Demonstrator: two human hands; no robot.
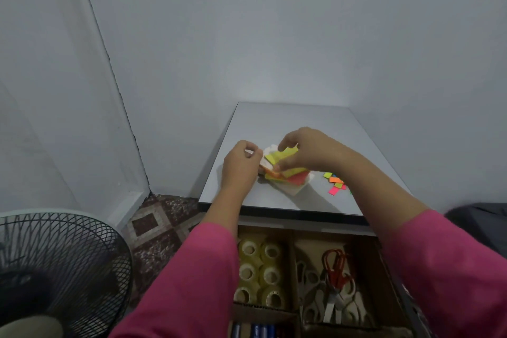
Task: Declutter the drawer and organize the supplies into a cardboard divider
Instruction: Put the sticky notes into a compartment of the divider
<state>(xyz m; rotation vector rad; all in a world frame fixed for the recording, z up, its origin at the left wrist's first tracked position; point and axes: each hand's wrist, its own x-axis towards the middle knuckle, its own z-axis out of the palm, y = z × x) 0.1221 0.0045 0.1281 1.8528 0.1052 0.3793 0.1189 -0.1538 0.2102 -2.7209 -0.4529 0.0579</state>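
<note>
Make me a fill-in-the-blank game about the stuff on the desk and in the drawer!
1. The right hand pinches a stack of colourful ____ notes on the desk top.
2. The tape rolls sit in the ____ compartment of the cardboard divider.
3. The scissors on top have ____ handles.
4. Both sleeves are ____.

Missing words: sticky; left; red; pink

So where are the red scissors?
In the head view, the red scissors lie low and right, in the cardboard divider's right compartment, atop white-handled scissors, beside the tape rolls.
</note>
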